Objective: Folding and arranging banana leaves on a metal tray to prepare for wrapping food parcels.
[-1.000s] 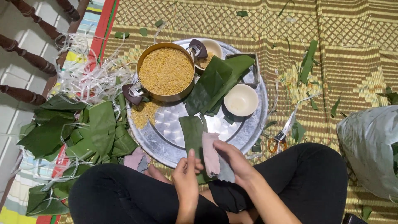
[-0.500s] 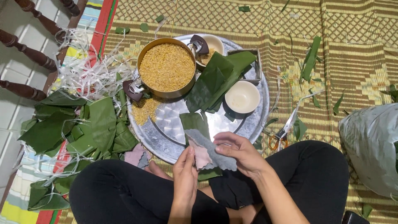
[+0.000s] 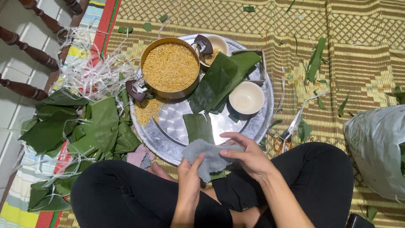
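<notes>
- Grey cloth [image 3: 209,157] sits low centre of frame, over the near rim of the round metal tray [image 3: 261,122], held between both hands.
- Left hand [image 3: 190,173] pinches the cloth's lower edge, thumb on top; right hand [image 3: 249,154] lies across its right end, fingers curled over it.
- A green leaf piece [image 3: 197,126] lies just above the cloth on the tray.
- To wipe well, I'd keep the cloth flat, support the leaf from beneath and stroke along the grain; it looks easy to tear.
- Upper tray is crowded: brass pot of yellow grain [image 3: 170,67], folded leaves [image 3: 223,80], white bowl [image 3: 246,98].
- Spilled grain [image 3: 147,110] at centre-left of the tray; keep the cloth away from it.
- Leaf pile [image 3: 80,126] to the left, scissors [image 3: 289,131] to the right, plastic bag [image 3: 375,147] at the far right.
- Open room: bare tray strip near the cloth and the mat [image 3: 358,55] at upper right.
</notes>
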